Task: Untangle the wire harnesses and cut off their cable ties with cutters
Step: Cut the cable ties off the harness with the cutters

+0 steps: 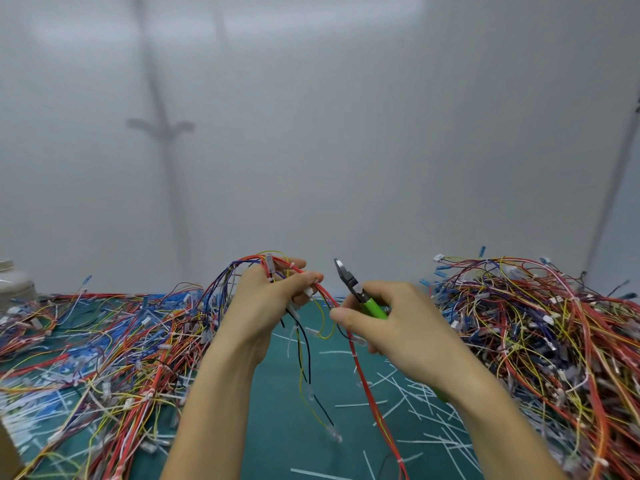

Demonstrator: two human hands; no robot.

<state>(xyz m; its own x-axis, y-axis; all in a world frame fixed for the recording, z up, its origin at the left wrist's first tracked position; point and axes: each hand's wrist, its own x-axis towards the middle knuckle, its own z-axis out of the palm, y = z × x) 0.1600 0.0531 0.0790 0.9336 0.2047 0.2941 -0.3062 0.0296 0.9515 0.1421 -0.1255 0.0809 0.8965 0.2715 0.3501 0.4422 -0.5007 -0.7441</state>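
My left hand grips a looped wire harness of red, yellow, blue and black wires, raised above the green mat. Its loose strands hang down toward the mat. My right hand holds green-handled cutters, with the dark jaws pointing up and left, a little to the right of the harness. The thumb and forefinger of my right hand also pinch a red wire of that harness. The jaws touch no wire.
A broad pile of tangled harnesses covers the mat's left side and a taller heap rises on the right. Cut white cable ties litter the mat between them. A white container stands at the far left before a grey wall.
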